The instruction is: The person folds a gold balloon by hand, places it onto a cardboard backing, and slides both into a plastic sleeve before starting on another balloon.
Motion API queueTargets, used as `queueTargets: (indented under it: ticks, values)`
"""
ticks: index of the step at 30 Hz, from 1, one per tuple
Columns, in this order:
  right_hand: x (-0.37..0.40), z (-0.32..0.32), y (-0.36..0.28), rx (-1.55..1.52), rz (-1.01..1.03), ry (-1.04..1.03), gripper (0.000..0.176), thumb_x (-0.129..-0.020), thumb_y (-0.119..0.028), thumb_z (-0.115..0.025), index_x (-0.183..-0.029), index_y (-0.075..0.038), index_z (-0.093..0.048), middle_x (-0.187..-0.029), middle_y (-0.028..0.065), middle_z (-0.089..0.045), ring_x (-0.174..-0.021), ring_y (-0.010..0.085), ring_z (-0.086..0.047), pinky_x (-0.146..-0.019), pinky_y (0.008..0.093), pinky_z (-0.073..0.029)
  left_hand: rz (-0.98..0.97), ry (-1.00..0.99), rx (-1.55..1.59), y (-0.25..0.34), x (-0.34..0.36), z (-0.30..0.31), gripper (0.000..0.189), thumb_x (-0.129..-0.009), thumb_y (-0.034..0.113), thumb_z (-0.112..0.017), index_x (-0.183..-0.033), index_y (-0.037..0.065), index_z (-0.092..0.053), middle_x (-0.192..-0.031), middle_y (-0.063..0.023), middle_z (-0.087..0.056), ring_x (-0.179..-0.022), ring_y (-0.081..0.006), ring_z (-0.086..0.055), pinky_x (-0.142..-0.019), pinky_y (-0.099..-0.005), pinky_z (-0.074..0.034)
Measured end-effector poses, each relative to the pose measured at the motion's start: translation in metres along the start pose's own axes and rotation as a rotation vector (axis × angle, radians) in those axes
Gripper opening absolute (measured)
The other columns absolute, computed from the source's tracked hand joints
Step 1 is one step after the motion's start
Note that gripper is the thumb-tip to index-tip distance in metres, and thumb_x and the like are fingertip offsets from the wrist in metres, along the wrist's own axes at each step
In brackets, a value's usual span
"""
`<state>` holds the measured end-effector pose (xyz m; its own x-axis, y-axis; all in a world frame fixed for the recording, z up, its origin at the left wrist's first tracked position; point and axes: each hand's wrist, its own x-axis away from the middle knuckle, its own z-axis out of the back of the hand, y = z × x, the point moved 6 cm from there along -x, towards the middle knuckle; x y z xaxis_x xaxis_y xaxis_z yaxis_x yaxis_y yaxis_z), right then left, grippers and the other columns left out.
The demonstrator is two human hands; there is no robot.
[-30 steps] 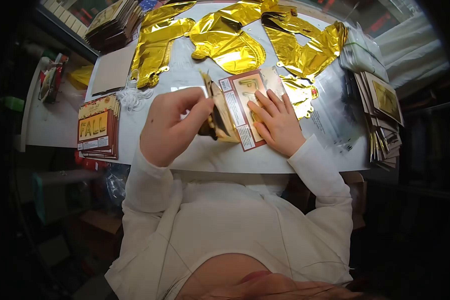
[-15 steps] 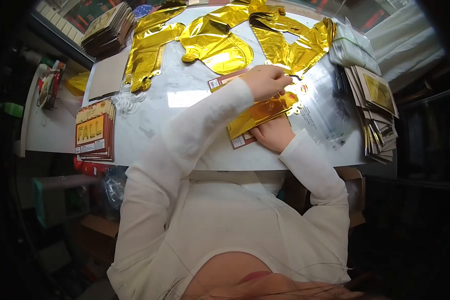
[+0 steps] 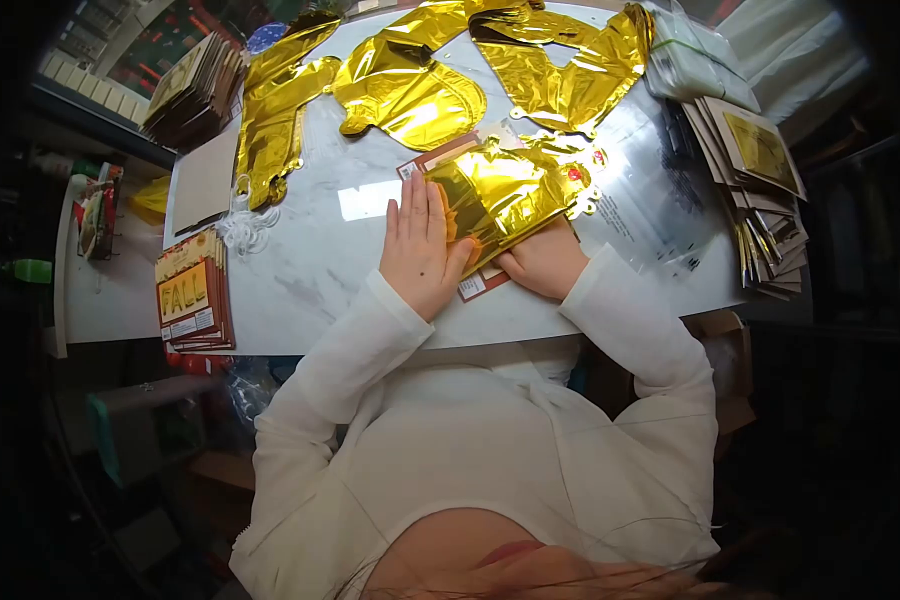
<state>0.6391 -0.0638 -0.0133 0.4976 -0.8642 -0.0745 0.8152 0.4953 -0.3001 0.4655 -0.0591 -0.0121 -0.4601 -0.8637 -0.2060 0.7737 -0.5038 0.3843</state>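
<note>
Gold foil (image 3: pixel 518 195), apparently being folded over a printed card (image 3: pixel 485 282), is pressed by the flat, open left hand (image 3: pixel 417 265); steady backing is called for. The right hand's (image 3: pixel 550 264) grip cannot be told.

Upper right: pleated white fabric (image 3: pixel 805 62) near a banded bundle of clear plastic bags (image 3: pixel 708 68). Left: coiled white string (image 3: pixel 250 229) near a stack of "FALL" cards (image 3: pixel 190 297). Below the tabletop (image 3: pixel 330 262): a teal-edged bin (image 3: pixel 135 430), left.
</note>
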Motion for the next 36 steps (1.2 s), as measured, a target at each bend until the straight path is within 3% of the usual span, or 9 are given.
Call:
queueTargets:
  ticks: [3,8,18,26,36]
  values:
    - [0.002,0.007,0.001,-0.049,0.076,0.180,0.039,-0.098,-0.030,-0.058,-0.128,-0.009,-0.070,-0.131,0.0144,-0.069,-0.125,0.0382,-0.060,-0.111,0.0521,-0.042,0.009,0.002,-0.075,0.002,-0.002,-0.005,0.087,-0.105,0.045,-0.055,-0.162,-0.012,-0.021,-0.171,-0.0342,-0.016,-0.161,-0.0479,-0.014,-0.129,-0.0583,-0.012]
    - [0.003,0.007,0.010,-0.057,0.005,0.072,0.035,-0.094,-0.024,-0.060,-0.123,-0.008,-0.072,-0.128,0.0158,-0.069,-0.123,0.0394,-0.061,-0.111,0.0514,-0.042,0.017,-0.016,-0.118,0.001,-0.001,-0.005,0.088,-0.105,0.046,-0.055,-0.162,-0.012,-0.022,-0.170,-0.0342,-0.018,-0.160,-0.0479,-0.016,-0.129,-0.0569,-0.014]
    - [0.005,0.002,0.003,-0.066,0.011,0.077,0.036,-0.094,-0.024,-0.061,-0.124,-0.007,-0.071,-0.128,0.0155,-0.069,-0.123,0.0389,-0.061,-0.111,0.0531,-0.042,0.008,-0.032,-0.136,0.010,-0.011,-0.009,0.084,-0.106,0.042,-0.054,-0.162,-0.012,-0.023,-0.170,-0.0334,-0.019,-0.160,-0.0469,-0.018,-0.130,-0.0552,-0.015]
    - [0.007,0.000,0.017,-0.220,-0.112,-0.063,0.030,-0.089,-0.016,-0.059,-0.111,-0.001,-0.073,-0.114,0.0202,-0.071,-0.114,0.0422,-0.062,-0.106,0.0505,-0.046,0.003,-0.056,-0.167,0.015,-0.016,-0.012,0.087,-0.103,0.046,-0.056,-0.160,-0.013,-0.027,-0.170,-0.0348,-0.019,-0.160,-0.0459,-0.017,-0.130,-0.0528,-0.013]
    - [0.008,-0.003,0.018,-0.184,-0.057,-0.010,0.030,-0.091,-0.015,-0.060,-0.114,-0.001,-0.072,-0.116,0.0194,-0.071,-0.112,0.0410,-0.063,-0.108,0.0518,-0.044,-0.025,-0.024,-0.149,0.013,-0.017,-0.017,0.088,-0.102,0.043,-0.059,-0.158,-0.016,-0.026,-0.167,-0.0385,-0.020,-0.159,-0.0504,-0.015,-0.130,-0.0558,-0.014]
